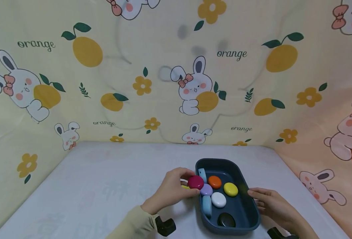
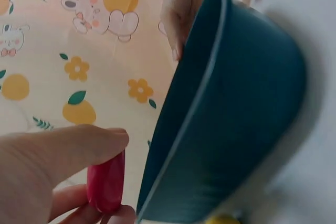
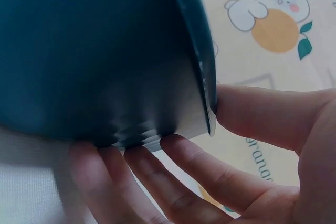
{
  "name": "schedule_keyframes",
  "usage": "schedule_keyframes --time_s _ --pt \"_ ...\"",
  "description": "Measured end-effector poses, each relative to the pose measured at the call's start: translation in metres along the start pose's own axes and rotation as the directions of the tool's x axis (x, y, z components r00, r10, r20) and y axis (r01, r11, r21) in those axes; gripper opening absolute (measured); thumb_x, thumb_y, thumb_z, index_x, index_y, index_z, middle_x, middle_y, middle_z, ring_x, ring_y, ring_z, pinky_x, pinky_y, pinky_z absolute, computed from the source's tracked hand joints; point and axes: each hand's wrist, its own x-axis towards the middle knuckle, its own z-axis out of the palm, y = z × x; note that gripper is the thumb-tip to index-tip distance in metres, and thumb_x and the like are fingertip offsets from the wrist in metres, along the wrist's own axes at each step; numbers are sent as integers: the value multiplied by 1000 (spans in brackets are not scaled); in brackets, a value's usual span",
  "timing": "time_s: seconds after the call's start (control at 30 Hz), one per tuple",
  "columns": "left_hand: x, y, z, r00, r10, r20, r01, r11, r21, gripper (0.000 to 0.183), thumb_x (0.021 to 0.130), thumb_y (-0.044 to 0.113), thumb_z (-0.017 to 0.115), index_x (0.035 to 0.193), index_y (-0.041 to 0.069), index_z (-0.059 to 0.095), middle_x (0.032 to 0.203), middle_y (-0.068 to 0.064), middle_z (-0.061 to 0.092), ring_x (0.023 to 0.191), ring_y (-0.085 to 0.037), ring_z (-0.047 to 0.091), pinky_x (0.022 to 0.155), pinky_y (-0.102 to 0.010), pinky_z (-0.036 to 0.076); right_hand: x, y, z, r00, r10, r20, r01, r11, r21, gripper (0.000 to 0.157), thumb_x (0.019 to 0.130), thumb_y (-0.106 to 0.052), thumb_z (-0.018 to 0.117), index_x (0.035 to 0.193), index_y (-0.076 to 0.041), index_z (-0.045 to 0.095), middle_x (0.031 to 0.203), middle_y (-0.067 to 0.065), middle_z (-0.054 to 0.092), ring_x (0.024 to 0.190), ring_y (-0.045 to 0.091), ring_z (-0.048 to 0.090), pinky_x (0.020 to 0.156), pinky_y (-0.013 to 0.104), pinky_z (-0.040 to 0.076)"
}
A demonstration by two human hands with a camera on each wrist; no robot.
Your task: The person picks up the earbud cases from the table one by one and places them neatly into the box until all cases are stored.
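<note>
My left hand [image 1: 173, 187] pinches a glossy magenta rounded disc [image 1: 195, 182] between thumb and fingers, at the tray's left rim. In the left wrist view the disc [image 2: 106, 182] stands on edge in the grip, beside the tray's outer wall. My right hand [image 1: 272, 202] holds the dark blue tray [image 1: 251, 212] by its right side, thumb at the rim and fingertips against the outer wall. Inside the tray lie orange [image 1: 214, 182], yellow [image 1: 231, 189], lilac [image 1: 206, 190], white [image 1: 219, 199] and black [image 1: 226, 219] discs.
Two light blue pieces, one farther back [image 1: 202, 175] and one nearer [image 1: 207, 205], lean along the tray's left inner wall. Outside it, a yellow piece [image 1: 185, 187] shows partly behind the left hand. A white-covered table [image 1: 104, 186] meets patterned cloth walls [image 1: 164, 109].
</note>
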Motion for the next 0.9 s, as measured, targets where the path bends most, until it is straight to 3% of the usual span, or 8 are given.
schedule_keyframes --time_s 0.17,0.43,0.7,0.9 --pt "13 9 18 998 45 33 -44 999 -27 47 79 19 85 119 4 65 110 2 63 94 -10 61 80 -28 56 0 1 -2 1000 6 0 -6 1000 1 69 100 -36 58 139 17 38 125 21 60 105 30 62 91 50 51" --pt "24 9 46 988 45 147 -37 997 -62 47 78 14 85 119 3 65 104 7 64 87 -5 62 74 -18 54 0 -1 3 998 21 -59 -22 1000 -11 71 98 -40 61 139 15 40 131 24 56 107 32 61 92 51 50" --pt "23 8 56 978 43 204 -38 999 -31 46 77 14 86 117 5 66 106 6 65 86 -3 62 75 -17 53 2 -3 10 994 27 -107 -34 998 -60 70 97 -41 61 137 14 43 137 30 48 114 40 56 94 54 47" --pt "23 8 58 964 63 257 -41 995 -88 44 80 10 83 120 3 64 110 2 66 91 -6 66 79 -19 54 1 -4 7 995 19 -94 -24 998 -60 68 99 -41 59 137 13 44 135 28 51 110 35 59 95 54 47"
